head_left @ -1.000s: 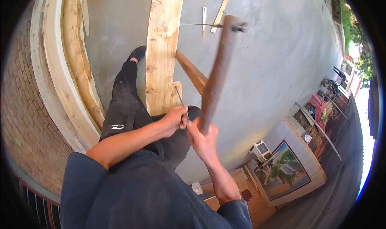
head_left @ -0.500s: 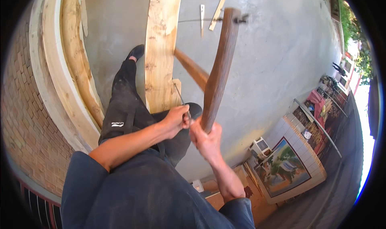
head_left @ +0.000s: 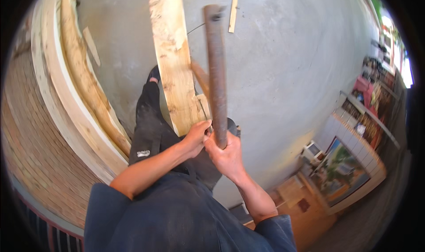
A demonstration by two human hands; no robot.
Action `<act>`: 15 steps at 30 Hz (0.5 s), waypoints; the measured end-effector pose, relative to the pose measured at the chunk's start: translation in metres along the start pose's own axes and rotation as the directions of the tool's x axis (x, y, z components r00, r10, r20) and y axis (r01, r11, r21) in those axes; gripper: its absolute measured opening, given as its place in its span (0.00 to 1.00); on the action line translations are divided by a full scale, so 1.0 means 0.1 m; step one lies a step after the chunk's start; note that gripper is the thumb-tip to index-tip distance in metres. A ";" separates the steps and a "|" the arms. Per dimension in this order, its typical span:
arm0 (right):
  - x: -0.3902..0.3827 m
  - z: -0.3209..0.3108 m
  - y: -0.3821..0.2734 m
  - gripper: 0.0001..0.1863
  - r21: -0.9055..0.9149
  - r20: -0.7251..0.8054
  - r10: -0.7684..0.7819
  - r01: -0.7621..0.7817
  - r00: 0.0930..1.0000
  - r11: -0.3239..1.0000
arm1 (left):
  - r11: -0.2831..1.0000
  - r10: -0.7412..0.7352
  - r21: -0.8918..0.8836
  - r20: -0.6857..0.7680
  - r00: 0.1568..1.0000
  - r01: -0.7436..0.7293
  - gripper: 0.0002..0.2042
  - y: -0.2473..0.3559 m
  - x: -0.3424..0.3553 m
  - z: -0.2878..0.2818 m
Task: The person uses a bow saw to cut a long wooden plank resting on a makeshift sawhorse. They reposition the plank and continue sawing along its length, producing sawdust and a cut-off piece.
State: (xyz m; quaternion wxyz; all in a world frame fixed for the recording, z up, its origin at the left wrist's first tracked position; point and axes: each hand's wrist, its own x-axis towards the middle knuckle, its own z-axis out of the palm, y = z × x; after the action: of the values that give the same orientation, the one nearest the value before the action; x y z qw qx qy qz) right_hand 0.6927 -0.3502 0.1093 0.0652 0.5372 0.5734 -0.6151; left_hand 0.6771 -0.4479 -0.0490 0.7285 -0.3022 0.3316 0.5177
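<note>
A wooden frame saw [head_left: 215, 70] stands with its dark end bar almost upright before me. My right hand [head_left: 225, 154] is wrapped round the bar's lower end. Against it, my left hand [head_left: 196, 139] is closed on the saw near where the thin blade [head_left: 203, 108] meets the bar; its fingertips partly hide that joint. The blade lies at the right side of the near end of a long pale plank [head_left: 172, 61], by a small offcut-like section [head_left: 200, 106]. Behind the bar, the saw's lighter crossbar [head_left: 200, 72] reaches toward the plank, blurred.
Long curved-looking timbers [head_left: 82, 79] lie along the left beside a brick surface [head_left: 42, 132]. A wood strip [head_left: 233, 10] and a thin scrap [head_left: 91, 46] rest on the grey floor [head_left: 283, 70]. At right stand a framed picture [head_left: 341, 170] and piled goods [head_left: 369, 92].
The saw's end bar has swung from leaning right to nearly upright, its top moving left. Both hands stay closed on it. The whole view has shifted and turned a little.
</note>
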 end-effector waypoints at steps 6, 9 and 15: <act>0.03 -0.04 -0.07 0.14 -0.056 0.046 -0.124 0.127 0.991 0.990 | 0.995 -0.093 -0.025 0.025 0.995 0.094 0.15 0.08 0.01 -0.20; 0.03 -0.07 0.07 0.14 -0.030 0.084 -0.217 0.220 0.973 0.975 | 0.985 -0.107 0.124 -0.111 0.988 0.121 0.16 0.26 -0.05 -0.06; 0.07 -0.19 0.21 0.16 0.025 0.223 -0.266 0.268 0.938 0.963 | 0.967 -0.110 0.202 -0.212 0.971 0.154 0.18 0.31 -0.01 0.04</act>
State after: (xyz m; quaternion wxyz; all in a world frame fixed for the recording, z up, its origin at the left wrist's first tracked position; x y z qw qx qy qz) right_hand 0.7156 -0.3389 0.0950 0.0470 0.3815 0.6318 -0.6731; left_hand 0.6475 -0.4365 -0.0489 0.7533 -0.2926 0.4363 0.3956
